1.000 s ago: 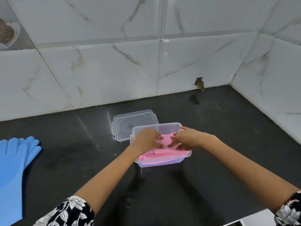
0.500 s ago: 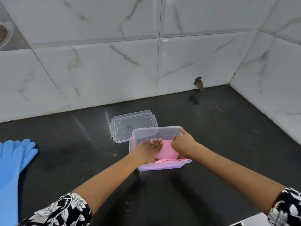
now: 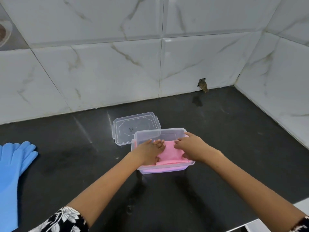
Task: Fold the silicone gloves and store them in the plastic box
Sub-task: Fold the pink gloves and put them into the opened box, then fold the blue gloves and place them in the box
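Note:
A clear plastic box [image 3: 160, 131] stands on the black counter, with folded pink silicone gloves [image 3: 168, 152] lying inside it. My left hand [image 3: 150, 150] presses flat on the left part of the pink fold, fingers straight. My right hand [image 3: 190, 148] presses on its right side, fingers bent down onto the glove near the box's right wall. The box's clear lid [image 3: 133, 127] lies flat just behind and left of the box. A pair of blue silicone gloves [image 3: 13, 166] lies flat at the counter's left edge.
The black counter [image 3: 234, 139] meets white marble-tiled walls at the back and right. A small hole with a brown stub [image 3: 203, 85] sits at the back wall's base. A white edge [image 3: 275, 225] shows at the bottom right.
The pink gloves, bulging above the rim before, now lie lower in the box. Both hands have shifted from gripping the fold to pressing it down.

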A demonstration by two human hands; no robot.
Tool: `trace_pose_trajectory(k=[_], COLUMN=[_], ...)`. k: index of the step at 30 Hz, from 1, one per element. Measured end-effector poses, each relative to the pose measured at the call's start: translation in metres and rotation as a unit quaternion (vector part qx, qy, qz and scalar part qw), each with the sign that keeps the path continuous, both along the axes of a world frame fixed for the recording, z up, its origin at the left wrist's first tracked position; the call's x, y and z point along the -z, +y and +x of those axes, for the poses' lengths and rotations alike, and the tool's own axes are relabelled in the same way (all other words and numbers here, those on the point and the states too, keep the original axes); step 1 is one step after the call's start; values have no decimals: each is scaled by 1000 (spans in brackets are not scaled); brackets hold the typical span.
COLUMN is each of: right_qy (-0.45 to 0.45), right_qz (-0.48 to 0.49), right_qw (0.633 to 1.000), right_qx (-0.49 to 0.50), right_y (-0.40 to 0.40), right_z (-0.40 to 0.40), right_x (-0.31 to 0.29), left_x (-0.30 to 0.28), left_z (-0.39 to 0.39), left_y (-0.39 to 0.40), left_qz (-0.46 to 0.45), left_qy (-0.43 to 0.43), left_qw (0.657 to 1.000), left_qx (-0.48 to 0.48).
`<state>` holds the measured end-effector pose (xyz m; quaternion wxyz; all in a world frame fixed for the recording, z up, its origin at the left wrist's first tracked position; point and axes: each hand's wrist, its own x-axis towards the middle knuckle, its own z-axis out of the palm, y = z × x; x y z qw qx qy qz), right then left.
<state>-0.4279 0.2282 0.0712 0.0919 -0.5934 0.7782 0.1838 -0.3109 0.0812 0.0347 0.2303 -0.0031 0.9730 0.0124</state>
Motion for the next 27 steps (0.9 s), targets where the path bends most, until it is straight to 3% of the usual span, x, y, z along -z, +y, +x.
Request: trace_pose_trajectory(k=[3, 9, 15, 20, 27], right_qy=[-68, -153, -263, -307, -309], right_qz=[-73, -261, -395, -433, -405], right_qw=[992, 946, 878, 847, 860], right_qx=[73, 118, 58, -5, -34], right_y=[10, 3, -59, -112, -154], right_z=[-5, 7, 85, 167, 273], right_x=[-22, -48, -48, -16, 55], left_x=[-21, -48, -53, -31, 26], left_z=[11, 52, 92, 169, 319], left_y=[-13, -17, -11, -25, -72], left_qz=[70, 186, 115, 50, 0], left_qy=[119, 320, 414, 436, 360], left_qw=[990, 908, 851, 795, 767], left_qx=[-29, -195, -302, -418, -531])
